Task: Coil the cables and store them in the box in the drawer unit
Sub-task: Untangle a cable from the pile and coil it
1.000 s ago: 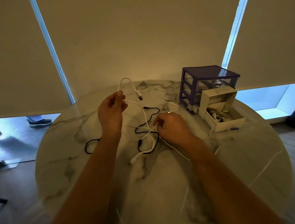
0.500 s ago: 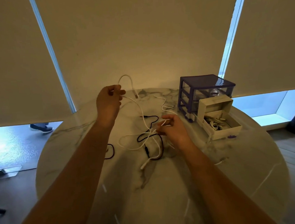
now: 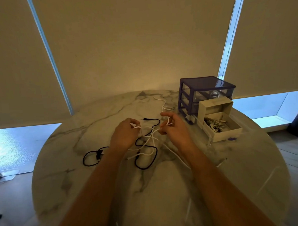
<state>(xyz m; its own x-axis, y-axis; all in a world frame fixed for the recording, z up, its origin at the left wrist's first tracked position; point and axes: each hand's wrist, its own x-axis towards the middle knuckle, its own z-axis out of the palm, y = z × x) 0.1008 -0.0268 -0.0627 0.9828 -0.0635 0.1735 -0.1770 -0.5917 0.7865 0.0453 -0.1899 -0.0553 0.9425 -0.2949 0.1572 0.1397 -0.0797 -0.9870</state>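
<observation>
A round white marble-patterned table (image 3: 90, 187) carries everything in view. Toward its left edge lies one loop of a thin black cable (image 3: 90, 157), flat on the surface; the same cable, or a second black one, which cannot be told, runs on toward the centre, with a plug end near the far middle.

The person's left hand (image 3: 124, 137) hovers over the centre of the table, fingers curled and pinching a short white end of the thin white cable (image 3: 147, 141). That cable spans the gap between the hands and sags in loose loops onto the table, crossing the black loops beneath.

The right hand (image 3: 173, 128) is just beside the left, its fingers curled round another part of the white cable, a small loop showing at the fingertips. A further white strand trails from under the right forearm toward the near right edge.

A second white cable (image 3: 163, 104) lies in a loose curl near the far edge.

Toward the far right edge stands a purple-framed drawer unit with clear plastic drawers (image 3: 204, 91). Touching its front is an open cream cardboard box (image 3: 226, 133), containing pale coiled cables (image 3: 213, 125).
</observation>
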